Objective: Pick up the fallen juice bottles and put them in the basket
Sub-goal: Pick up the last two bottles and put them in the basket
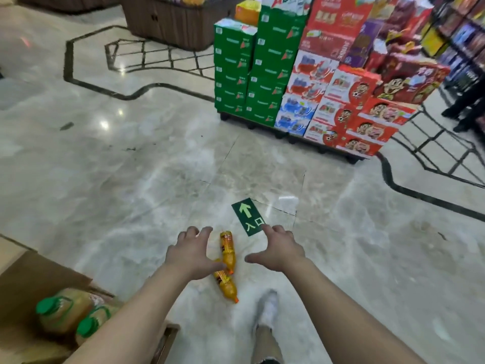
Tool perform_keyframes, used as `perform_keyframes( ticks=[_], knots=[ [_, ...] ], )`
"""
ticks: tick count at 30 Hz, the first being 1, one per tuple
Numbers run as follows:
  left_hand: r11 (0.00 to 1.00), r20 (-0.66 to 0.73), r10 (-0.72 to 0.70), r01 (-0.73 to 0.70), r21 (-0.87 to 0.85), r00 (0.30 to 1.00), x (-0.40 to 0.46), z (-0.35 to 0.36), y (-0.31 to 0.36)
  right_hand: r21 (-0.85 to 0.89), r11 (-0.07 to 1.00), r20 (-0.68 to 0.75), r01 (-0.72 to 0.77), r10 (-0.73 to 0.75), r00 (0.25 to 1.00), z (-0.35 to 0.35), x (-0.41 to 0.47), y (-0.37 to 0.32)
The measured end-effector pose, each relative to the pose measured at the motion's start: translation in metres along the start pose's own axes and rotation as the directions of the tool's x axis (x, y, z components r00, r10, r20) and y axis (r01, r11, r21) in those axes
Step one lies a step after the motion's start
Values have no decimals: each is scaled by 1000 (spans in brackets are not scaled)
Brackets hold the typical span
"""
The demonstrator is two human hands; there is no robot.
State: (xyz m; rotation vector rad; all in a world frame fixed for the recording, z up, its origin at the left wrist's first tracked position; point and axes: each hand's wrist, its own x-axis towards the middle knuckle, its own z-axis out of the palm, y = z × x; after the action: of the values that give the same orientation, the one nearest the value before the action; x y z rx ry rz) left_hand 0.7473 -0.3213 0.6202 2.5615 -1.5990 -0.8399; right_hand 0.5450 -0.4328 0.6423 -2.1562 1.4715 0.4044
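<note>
1. Both hands spread, holding nothing: left hand [193, 252], right hand [279, 249].
2. Two juice bottles [227, 249] lie on the floor [131, 179] between your hands, long axes running away from you.
3. Left hand is nearer; it overlaps the near bottle [226, 285].

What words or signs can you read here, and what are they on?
"入口" under an up arrow: green floor sticker.
"AD" plus blurred letters: top white carton of the stacked drink boxes.
Orange juice bottle labels: too blurred to read.
Green cases: print too small to read.
</note>
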Motion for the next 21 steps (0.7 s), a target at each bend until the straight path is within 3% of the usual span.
perform_keyframes(
  ticks=[12,17,21],
  knots=[
    [927,84,-318,328,-181,944,228,42,21,-42,995,192,90,-80,978,13,289,6],
    [860,116,-418,433,-270,901,301,105,-2,9,998,269,67,-67,961,72,375,13],
    [818,138,-473,492,-297,870,357,197,-36,76,997,288,6,-27,957,158,447,23]
  ],
)
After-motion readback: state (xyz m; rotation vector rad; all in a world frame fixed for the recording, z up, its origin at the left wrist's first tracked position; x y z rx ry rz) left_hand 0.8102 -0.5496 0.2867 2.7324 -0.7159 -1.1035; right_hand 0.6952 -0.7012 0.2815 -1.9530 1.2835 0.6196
